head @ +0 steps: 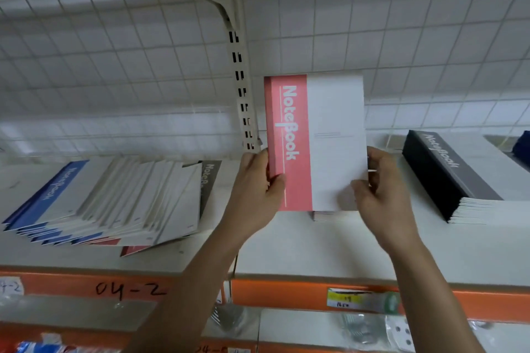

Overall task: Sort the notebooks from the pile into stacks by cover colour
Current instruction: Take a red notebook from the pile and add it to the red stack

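I hold several pink-and-white notebooks (315,140) upright above the shelf. My left hand (258,183) grips their pink spine edge and my right hand (381,189) pinches the white right edge. Just below them lies a thin stack (324,215), mostly hidden, so I cannot tell its colour. To the left a slumped pile (114,203) of notebooks leans over, with blue covers on top, pink ones peeking out underneath and a grey one at its right end. A neat stack of black-spined notebooks (447,175) lies to the right.
The white shelf board (301,249) has an orange front strip (275,292) with labels. A slotted upright post (242,89) and a wire grid back stand behind. A dark blue object (523,146) sits at the far right edge. Packaged goods hang on the lower shelf.
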Action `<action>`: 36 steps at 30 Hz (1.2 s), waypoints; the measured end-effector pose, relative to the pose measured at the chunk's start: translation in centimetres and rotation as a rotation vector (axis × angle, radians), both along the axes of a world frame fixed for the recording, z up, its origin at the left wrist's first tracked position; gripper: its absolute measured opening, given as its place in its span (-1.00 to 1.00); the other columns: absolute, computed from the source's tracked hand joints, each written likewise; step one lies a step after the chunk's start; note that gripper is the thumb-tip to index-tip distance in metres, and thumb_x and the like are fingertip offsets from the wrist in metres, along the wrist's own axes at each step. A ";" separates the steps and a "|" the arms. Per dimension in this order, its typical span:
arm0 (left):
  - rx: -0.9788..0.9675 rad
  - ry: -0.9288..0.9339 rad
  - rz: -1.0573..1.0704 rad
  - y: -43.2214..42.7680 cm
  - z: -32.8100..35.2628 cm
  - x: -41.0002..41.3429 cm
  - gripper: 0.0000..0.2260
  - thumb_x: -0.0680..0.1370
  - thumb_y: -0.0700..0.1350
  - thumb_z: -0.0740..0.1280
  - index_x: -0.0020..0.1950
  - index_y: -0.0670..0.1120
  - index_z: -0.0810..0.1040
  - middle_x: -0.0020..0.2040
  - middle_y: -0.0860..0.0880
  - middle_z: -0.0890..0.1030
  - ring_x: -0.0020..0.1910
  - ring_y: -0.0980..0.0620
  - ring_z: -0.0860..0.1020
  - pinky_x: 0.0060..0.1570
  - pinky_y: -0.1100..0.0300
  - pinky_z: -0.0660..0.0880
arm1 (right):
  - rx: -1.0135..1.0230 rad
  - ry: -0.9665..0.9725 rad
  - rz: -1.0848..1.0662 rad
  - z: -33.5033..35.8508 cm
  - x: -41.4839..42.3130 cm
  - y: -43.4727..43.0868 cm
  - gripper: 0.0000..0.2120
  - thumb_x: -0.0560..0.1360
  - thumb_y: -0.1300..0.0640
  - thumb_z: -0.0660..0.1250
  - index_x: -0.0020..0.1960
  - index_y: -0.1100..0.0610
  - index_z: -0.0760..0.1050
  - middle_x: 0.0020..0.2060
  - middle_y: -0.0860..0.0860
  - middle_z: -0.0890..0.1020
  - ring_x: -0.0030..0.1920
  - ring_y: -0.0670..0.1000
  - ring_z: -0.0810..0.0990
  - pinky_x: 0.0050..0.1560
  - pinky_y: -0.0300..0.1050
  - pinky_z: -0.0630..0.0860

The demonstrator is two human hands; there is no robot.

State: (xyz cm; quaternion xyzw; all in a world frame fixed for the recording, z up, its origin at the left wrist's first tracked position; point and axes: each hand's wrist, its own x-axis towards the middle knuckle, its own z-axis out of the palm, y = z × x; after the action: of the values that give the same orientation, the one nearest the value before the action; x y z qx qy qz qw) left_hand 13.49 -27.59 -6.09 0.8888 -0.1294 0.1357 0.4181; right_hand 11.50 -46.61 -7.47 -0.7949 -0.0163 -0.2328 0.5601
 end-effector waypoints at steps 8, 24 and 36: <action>-0.094 0.203 -0.067 -5.2 0.3 4.9 -0.78 0.47 -0.20 0.37 0.11 -0.04 0.57 -0.09 0.06 0.65 -0.10 0.08 0.63 0.02 0.03 0.58 | -0.074 0.242 -0.092 0.2 3.9 -6.0 -0.62 0.33 0.35 0.16 0.01 0.07 0.59 -0.16 0.19 0.60 -0.24 0.14 0.49 -0.18 -0.07 0.49; 0.067 0.443 -0.070 -6.9 -1.5 6.8 -0.81 0.49 -0.14 0.28 0.00 -0.20 0.61 -0.05 -0.07 0.68 -0.02 -0.03 0.63 0.06 0.04 0.53 | 0.015 0.364 -0.039 -2.0 5.0 -7.0 -0.83 0.31 0.22 0.13 -0.22 0.24 0.47 -0.40 -0.01 0.44 -0.36 0.03 0.34 -0.32 -0.18 0.26; 0.071 0.446 -0.057 -6.6 -1.9 6.8 -0.71 0.58 0.01 0.21 -0.01 -0.20 0.57 -0.08 -0.05 0.66 -0.05 -0.01 0.61 -0.09 0.29 0.45 | -0.039 0.449 -0.061 -2.0 5.2 -6.4 -0.88 0.49 0.29 0.08 -0.09 0.23 0.39 -0.20 0.07 0.47 -0.23 0.06 0.40 -0.26 -0.12 0.28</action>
State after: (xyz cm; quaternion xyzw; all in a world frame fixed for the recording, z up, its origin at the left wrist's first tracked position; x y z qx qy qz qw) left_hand 20.34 -34.18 -8.00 0.9070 -0.0634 -0.0804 0.4084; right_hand 16.67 -53.01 -9.44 -0.8376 0.1286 -0.0664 0.5268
